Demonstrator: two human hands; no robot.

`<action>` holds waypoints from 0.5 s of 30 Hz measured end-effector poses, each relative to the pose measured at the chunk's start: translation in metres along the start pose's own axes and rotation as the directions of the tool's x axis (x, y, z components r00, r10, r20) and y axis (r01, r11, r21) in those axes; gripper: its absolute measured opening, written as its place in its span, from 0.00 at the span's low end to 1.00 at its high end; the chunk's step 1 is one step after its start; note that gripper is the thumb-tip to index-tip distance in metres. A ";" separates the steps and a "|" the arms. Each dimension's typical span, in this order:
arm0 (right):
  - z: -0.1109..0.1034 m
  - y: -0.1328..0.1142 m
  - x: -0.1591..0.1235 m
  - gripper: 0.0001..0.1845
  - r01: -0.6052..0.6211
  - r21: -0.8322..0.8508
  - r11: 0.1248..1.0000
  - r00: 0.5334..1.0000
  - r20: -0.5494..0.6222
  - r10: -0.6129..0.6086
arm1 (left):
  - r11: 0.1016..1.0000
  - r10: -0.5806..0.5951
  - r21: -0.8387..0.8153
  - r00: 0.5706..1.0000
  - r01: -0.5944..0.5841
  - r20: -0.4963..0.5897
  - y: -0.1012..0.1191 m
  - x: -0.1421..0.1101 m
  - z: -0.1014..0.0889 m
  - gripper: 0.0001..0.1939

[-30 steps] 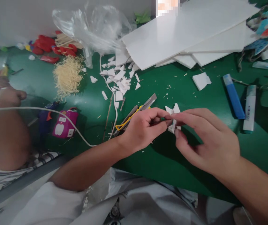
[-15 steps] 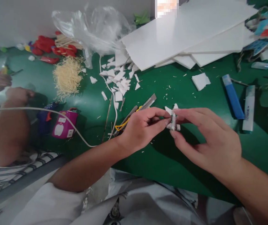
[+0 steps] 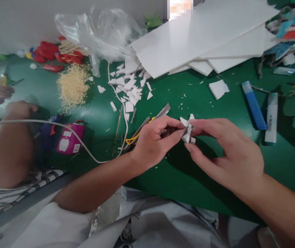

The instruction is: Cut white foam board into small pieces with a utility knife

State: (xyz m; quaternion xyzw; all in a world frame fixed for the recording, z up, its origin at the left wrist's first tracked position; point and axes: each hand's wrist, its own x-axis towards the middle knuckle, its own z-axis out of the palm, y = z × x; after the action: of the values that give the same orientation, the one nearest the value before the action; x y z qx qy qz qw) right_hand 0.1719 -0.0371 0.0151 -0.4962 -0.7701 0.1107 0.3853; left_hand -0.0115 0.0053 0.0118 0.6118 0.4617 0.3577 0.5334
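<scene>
Fingers of our left hand (image 3: 152, 141) pinch the small white piece (image 3: 189, 129), nearer the worktop's (image 3: 224, 110) front edge than its back; our right hand (image 3: 236, 151) has thumb and forefinger spread at the piece's right side.

An apple logo (image 3: 64, 145) marks the magenta box (image 3: 72, 140).

Small white foam-like piece (image 3: 189, 128), jagged and irregular, its upper end splitting into points; roughly upright, just right of the frame's centre, between the hands (image 3: 157, 137), partly covered by fingertips
</scene>
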 end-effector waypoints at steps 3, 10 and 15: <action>0.000 0.000 0.000 0.20 -0.006 0.023 1.000 1.000 -0.002 0.006 | 0.999 0.036 0.011 0.999 -0.036 -0.008 0.000 0.001 0.001 0.02; 0.003 -0.001 -0.002 0.27 -0.055 0.082 0.995 0.998 -0.001 0.055 | 0.993 0.111 0.041 0.994 -0.110 -0.026 0.001 0.000 0.002 0.02; 0.003 -0.001 -0.001 0.27 -0.023 0.069 0.997 1.000 0.008 0.022 | 0.988 0.099 0.123 0.993 -0.091 -0.065 0.002 -0.001 0.002 0.02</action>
State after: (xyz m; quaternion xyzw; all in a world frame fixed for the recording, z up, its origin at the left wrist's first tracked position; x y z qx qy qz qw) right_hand 0.1691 -0.0382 0.0133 -0.4910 -0.7615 0.1433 0.3981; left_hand -0.0101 0.0037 0.0136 0.6510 0.4713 0.3759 0.4613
